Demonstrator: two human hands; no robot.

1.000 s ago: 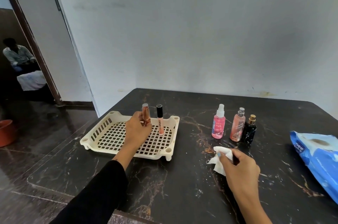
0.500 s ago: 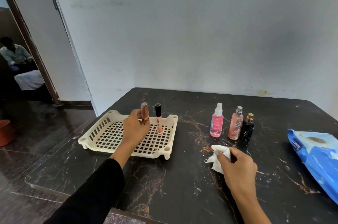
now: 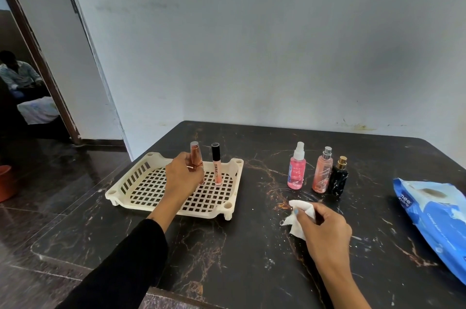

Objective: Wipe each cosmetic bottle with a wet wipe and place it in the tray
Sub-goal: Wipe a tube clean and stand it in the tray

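A cream lattice tray [image 3: 141, 177] sits on the dark marble table. Inside it my left hand [image 3: 182, 177] grips a rose-gold tube [image 3: 195, 156], held upright against the tray floor. A lip gloss with a black cap [image 3: 216, 165] stands just right of it in the tray. My right hand [image 3: 325, 230] holds a crumpled white wet wipe [image 3: 300, 213] on the table. Beyond it stand a pink spray bottle [image 3: 297, 167], a peach spray bottle [image 3: 322, 171] and a black bottle with a gold cap [image 3: 340, 177], in a row.
A blue wet-wipe pack [image 3: 438, 218] lies at the table's right edge. The wall runs close behind the table. To the left a doorway opens onto a dark floor with an orange tub [image 3: 6, 182]; a seated person [image 3: 17, 76] is in the far room.
Both hands stay where they were, the left on the rose-gold tube, the right on the wipe. Only the camera has shifted slightly.
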